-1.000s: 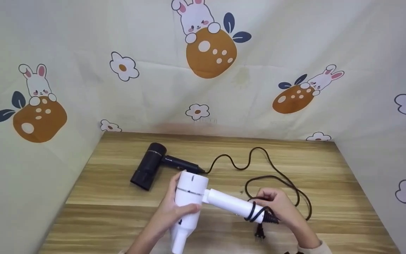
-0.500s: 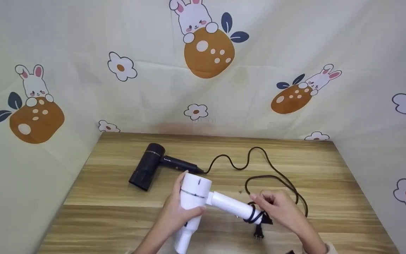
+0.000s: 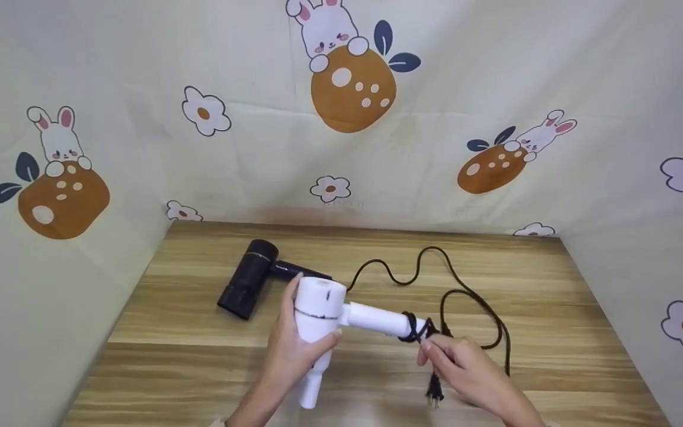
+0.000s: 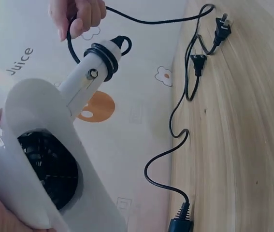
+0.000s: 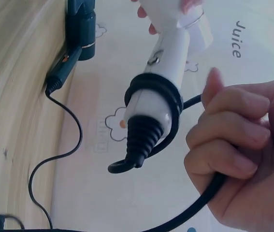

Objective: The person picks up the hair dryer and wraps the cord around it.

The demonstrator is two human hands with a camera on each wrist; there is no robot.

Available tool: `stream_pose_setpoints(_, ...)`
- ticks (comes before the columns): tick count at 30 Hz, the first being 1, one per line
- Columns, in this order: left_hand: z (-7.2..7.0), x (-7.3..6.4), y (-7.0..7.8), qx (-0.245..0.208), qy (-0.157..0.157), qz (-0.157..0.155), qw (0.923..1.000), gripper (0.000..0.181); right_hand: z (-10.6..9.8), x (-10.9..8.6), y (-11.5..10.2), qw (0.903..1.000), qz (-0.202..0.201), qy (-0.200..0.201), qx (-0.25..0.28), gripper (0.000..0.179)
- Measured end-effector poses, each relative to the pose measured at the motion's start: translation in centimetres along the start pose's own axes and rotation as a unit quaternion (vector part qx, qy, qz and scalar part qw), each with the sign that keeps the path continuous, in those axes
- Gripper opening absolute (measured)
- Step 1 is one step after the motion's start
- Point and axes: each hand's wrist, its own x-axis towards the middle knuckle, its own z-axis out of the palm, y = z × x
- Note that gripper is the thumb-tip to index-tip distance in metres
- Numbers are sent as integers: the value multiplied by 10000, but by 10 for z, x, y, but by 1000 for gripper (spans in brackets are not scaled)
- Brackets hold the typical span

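Observation:
A white hair dryer (image 3: 319, 299) is held up over the table by my left hand (image 3: 294, 350), its fingers and thumb round the barrel. The handle (image 3: 377, 318) points to the right, with black cord (image 3: 411, 327) wound near its end. In the right wrist view, those turns (image 5: 153, 89) sit just above the ribbed cord sleeve (image 5: 144, 137). My right hand (image 3: 466, 365), beside the handle's end, grips the loose run of this cord (image 5: 199, 203) in curled fingers. The left wrist view shows the dryer's dark round opening (image 4: 50, 166) up close.
A black hair dryer (image 3: 248, 280) lies at the back left of the wooden table (image 3: 187, 362). Its cord (image 3: 418, 276) snakes off to the right. Two plugs, one nearer (image 4: 222, 30) and another (image 4: 199, 62), lie on the wood. Patterned cloth (image 3: 258, 166) encloses the table.
The white dryer has risen slightly and its handle is more level. My right hand has come down to the handle's near side. A cord loop on the table has shifted right.

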Motion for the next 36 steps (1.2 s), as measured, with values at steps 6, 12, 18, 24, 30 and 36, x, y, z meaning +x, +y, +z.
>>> stream_pose_setpoints(6,-5,2,0,-364,565,115,9977,106,12,2,2,9939,-902,-570,287,24)
stream_pose_setpoints(12,-9,-1,2,-891,506,55,9947,106,25,8,11,9904,-1074,-616,618,19)
stream_pose_setpoints(18,-12,-6,7,-1229,425,-3,9915,105,33,15,17,9900,-1017,-519,828,19)
stream_pose_setpoints(24,-15,-11,14,-1492,115,-226,9885,104,39,22,19,9911,-1215,144,523,18)
stream_pose_setpoints(30,-16,-13,17,-1757,-229,-403,9833,104,45,25,22,9835,-1577,889,41,16)
stream_pose_setpoints(36,-15,-16,16,-1981,-492,-569,9773,102,47,23,23,9831,-1524,993,187,17)
